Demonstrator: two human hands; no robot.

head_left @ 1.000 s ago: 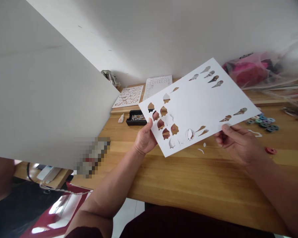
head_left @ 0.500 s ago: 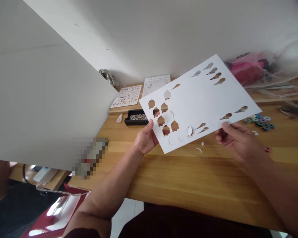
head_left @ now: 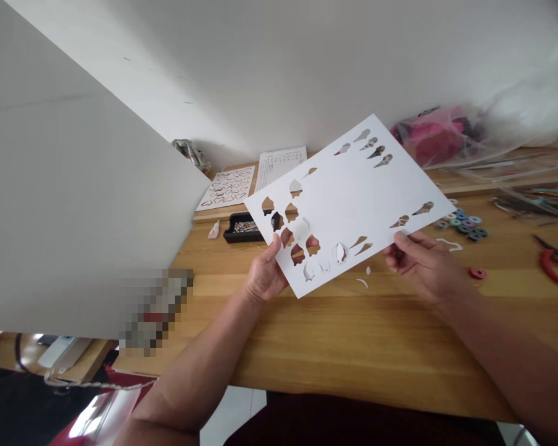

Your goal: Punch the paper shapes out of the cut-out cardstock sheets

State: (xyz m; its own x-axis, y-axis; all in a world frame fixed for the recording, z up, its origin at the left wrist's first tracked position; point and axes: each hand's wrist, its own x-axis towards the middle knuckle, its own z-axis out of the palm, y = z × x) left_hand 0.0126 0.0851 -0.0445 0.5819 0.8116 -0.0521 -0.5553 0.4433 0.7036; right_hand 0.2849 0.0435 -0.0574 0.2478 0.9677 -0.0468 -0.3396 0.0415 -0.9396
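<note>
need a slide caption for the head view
Both hands, left hand and right hand, hold a white cut-out sheet above a wooden table.

Matt paper sheet (head_left: 353,198), glossy wooden table (head_left: 353,334)

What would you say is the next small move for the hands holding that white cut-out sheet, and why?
Probably lower the white sheet flat onto the wooden table. The left hand and right hand pinch it only at its near edge, tilted above the table, and a few part-cut shapes near the left hand hang loose in their holes; a flat support would likely make pressing them out easier.
</note>
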